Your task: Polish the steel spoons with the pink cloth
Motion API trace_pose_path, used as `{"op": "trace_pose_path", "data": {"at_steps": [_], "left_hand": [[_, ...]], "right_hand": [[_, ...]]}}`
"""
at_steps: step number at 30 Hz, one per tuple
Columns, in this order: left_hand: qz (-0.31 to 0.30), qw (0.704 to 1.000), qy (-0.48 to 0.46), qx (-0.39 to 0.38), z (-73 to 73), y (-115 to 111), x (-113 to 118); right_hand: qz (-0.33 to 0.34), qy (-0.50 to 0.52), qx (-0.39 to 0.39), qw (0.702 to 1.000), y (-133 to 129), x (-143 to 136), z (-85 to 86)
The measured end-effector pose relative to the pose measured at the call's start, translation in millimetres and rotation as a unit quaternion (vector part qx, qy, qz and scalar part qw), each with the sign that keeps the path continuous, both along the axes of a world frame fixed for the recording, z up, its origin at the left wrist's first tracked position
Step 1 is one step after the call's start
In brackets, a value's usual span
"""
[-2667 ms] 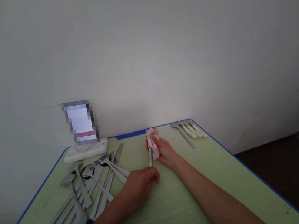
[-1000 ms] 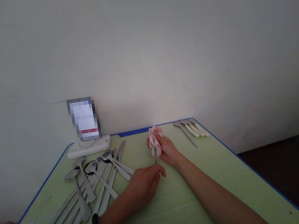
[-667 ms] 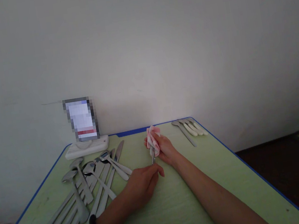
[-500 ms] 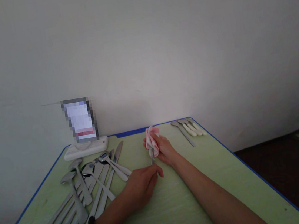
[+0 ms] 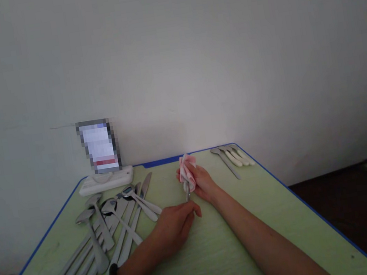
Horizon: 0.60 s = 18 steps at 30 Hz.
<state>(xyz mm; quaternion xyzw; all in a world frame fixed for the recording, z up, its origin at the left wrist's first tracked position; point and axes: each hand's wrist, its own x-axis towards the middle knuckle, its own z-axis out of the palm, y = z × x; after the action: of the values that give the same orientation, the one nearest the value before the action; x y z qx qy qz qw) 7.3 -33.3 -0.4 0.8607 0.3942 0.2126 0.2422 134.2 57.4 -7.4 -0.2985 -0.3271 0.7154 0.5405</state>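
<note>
My right hand [image 5: 203,184] is closed around a crumpled pink and white cloth [image 5: 186,170] above the far middle of the table. A thin metal piece of cutlery [image 5: 188,195] runs down out of the cloth; its upper end is covered, so its exact kind does not show. The lower end of that piece is gripped by my left hand [image 5: 176,228], fingers curled and palm down. Left of this hand lie several metal spoons [image 5: 87,216] and table knives [image 5: 147,184], loosely piled across one another.
Several spoons with cream handles [image 5: 233,156] and one all-metal spoon [image 5: 225,163] lie at the back right corner. A phone [image 5: 99,145], blurred out, leans upright on a white base [image 5: 107,181] at the back left. The pale green table [image 5: 251,224] meets a wall behind.
Hardly anything differs. Both hands keep the same hold on the cloth and the cutlery, and the whole view has shifted very slightly.
</note>
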Motion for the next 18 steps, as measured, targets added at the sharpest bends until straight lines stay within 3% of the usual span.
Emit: {"op": "trace_pose_path", "data": {"at_steps": [18], "left_hand": [[0.003, 1.000, 0.008, -0.004, 2.6, -0.4, 1.0]], "right_hand": [[0.018, 0.048, -0.048, 0.998, 3.3, 1.1, 0.8]]}}
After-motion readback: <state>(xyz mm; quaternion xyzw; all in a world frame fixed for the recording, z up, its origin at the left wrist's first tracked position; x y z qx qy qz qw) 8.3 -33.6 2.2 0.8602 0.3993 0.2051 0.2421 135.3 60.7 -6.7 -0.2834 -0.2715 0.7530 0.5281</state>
